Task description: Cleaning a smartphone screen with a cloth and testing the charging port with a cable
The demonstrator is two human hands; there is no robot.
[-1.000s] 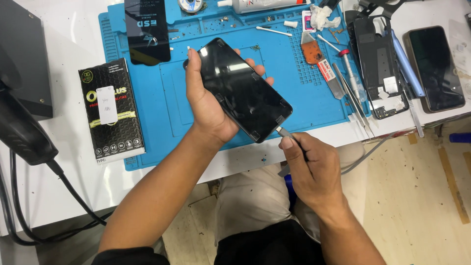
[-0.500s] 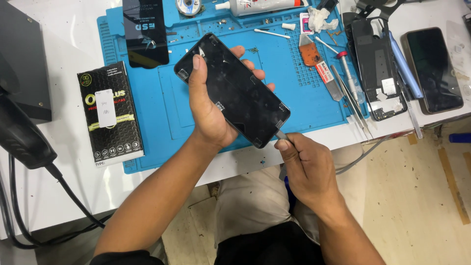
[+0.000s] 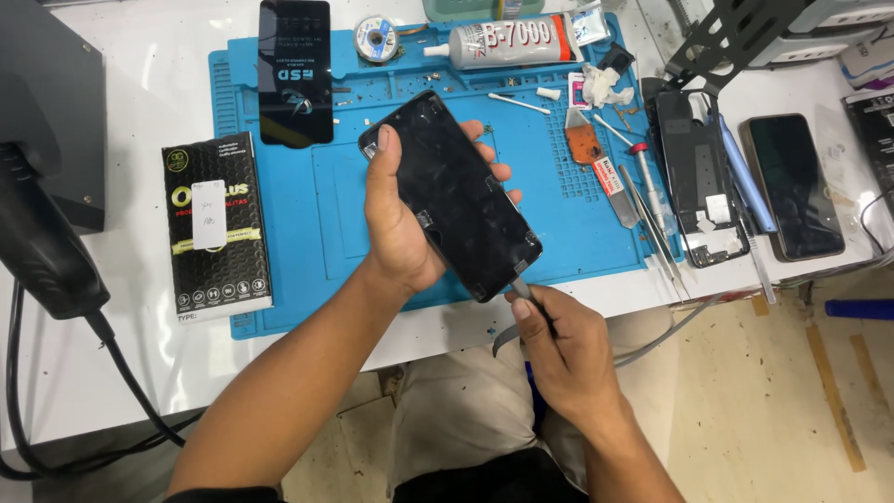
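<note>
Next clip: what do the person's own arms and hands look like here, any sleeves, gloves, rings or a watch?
Both forearms are bare from wrist to elbow. The left hand and the right hand wear no gloves, and no rings or watch show on the fingers or wrists. A dark sleeve edge appears only at the bottom of the view, near the left upper arm. Fingernails look short.

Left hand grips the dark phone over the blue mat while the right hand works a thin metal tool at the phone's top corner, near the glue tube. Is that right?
Not quite. In the head view the right hand works the thin metal tool at the dark phone's lower corner, nearest the person, far from the glue tube. The rest holds: the left hand grips the phone over the blue mat.
</note>
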